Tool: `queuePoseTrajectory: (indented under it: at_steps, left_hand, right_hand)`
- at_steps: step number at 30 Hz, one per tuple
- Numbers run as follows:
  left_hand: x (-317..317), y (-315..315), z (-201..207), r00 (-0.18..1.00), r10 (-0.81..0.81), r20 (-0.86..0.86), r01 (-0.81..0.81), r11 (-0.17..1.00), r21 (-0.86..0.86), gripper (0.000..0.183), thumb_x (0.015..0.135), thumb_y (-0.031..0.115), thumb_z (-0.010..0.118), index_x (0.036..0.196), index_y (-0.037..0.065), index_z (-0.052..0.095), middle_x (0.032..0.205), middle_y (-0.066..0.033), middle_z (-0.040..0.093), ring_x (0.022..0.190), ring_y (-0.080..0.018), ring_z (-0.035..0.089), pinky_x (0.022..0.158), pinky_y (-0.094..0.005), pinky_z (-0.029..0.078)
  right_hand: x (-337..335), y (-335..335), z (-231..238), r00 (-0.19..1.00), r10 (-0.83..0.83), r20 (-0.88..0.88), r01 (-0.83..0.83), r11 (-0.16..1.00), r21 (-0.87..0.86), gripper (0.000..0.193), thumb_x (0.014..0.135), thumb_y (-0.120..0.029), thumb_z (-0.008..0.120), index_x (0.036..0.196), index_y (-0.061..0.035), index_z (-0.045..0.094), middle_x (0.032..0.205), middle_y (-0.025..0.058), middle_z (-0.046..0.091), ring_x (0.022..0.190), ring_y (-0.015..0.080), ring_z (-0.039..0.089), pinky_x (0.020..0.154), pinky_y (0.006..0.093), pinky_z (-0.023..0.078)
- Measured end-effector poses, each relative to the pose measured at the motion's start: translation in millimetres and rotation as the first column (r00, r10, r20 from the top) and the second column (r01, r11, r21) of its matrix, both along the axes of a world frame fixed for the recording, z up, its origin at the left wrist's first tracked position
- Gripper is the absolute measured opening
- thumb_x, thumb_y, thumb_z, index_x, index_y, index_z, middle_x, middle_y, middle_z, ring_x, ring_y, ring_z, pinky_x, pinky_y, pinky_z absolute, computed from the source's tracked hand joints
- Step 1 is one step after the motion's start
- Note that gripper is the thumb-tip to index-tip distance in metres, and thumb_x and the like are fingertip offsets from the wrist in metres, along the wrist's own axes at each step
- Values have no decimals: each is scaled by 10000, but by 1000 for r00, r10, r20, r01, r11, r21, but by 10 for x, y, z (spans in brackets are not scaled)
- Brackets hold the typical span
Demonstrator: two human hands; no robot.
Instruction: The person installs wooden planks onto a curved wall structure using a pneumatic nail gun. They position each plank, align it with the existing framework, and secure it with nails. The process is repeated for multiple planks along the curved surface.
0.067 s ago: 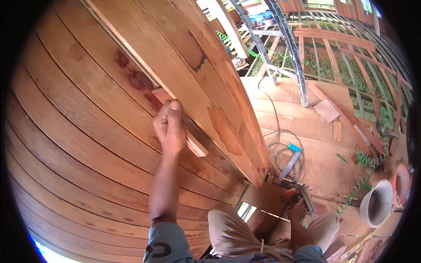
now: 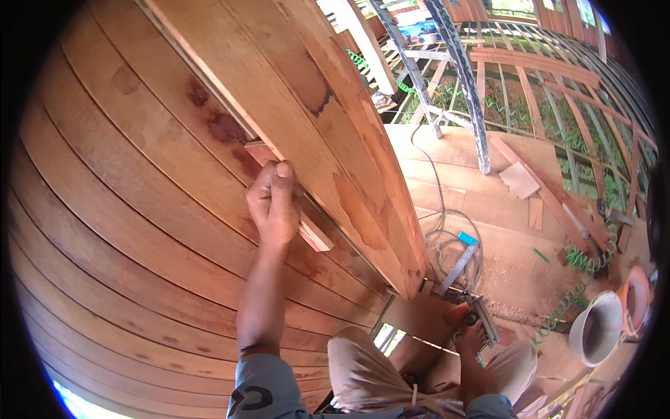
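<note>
My left hand (image 2: 273, 202) is closed round a short wood strip (image 2: 316, 235), its thumb on top. The strip lies along the edge of a wide board (image 2: 279, 91), against the plank wall (image 2: 160, 181); its middle is hidden by my fingers. Down at the lower right, beside my knees, my right hand (image 2: 470, 340) grips a nail gun (image 2: 487, 322) with an orange and grey body. That tool is held low, apart from the strip and the wall.
A try square (image 2: 458, 267) with a blue stock lies on the wooden floor (image 2: 516, 237) near a grey cable. Green coiled hose (image 2: 583, 258), a pale bucket (image 2: 597, 328) and loose timber (image 2: 551, 195) are at right. A stepladder (image 2: 460, 77) stands beyond, before open floor joists.
The whole view has shifted very slightly. Both hands keep their grips, with no clear movement of the strip or the nail gun.
</note>
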State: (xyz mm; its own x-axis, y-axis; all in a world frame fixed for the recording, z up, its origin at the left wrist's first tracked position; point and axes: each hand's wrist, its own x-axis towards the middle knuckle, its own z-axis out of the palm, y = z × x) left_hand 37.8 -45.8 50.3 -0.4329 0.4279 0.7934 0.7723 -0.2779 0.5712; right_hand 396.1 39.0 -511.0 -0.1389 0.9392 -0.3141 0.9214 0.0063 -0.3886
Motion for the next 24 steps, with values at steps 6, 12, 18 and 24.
queuePoseTrajectory:
  at_steps: [6, 12, 18, 24]
  left_hand:
    - [-28, -71, -72, 996, -32, 87, 30, 999, 24, 240, 1036, 244, 597, 897, 56, 544, 725, 25, 501, 649, -43, 422, 548, -227, 345]
    - [179, -390, -193, 977, 213, 9, -212, 975, -65, 524, 967, 310, 705, 1347, 19, 493, 1061, -19, 573, 853, -92, 521, 726, -255, 446]
    - [37, -273, -258, 959, 104, 262, -115, 993, 28, 432, 989, 269, 682, 1293, -10, 553, 1070, -71, 664, 813, -129, 611, 741, -300, 512]
    - [-28, -104, -195, 881, 73, 468, -35, 995, -89, 505, 1005, 469, 613, 1002, -34, 659, 816, -68, 671, 757, -140, 636, 738, -292, 493]
  right_hand:
    - [-38, 304, 163, 958, 11, -286, -5, 1000, 21, 723, 847, -355, 708, 1417, 3, 444, 1368, 248, 536, 1232, 424, 536, 1048, 492, 418]
    - [-331, 660, 394, 741, 80, -667, -120, 993, -14, 172, 887, -175, 685, 914, -6, 684, 899, 176, 702, 851, 351, 663, 814, 440, 508]
    - [-317, 606, -248, 676, 353, -647, -445, 895, 22, 335, 1032, -315, 572, 1317, -175, 678, 1189, 110, 704, 955, 241, 665, 836, 398, 527]
    - [-495, 704, -526, 637, 335, -694, -427, 903, 43, 242, 993, -229, 585, 1182, -118, 689, 1044, 92, 706, 917, 207, 673, 795, 384, 531]
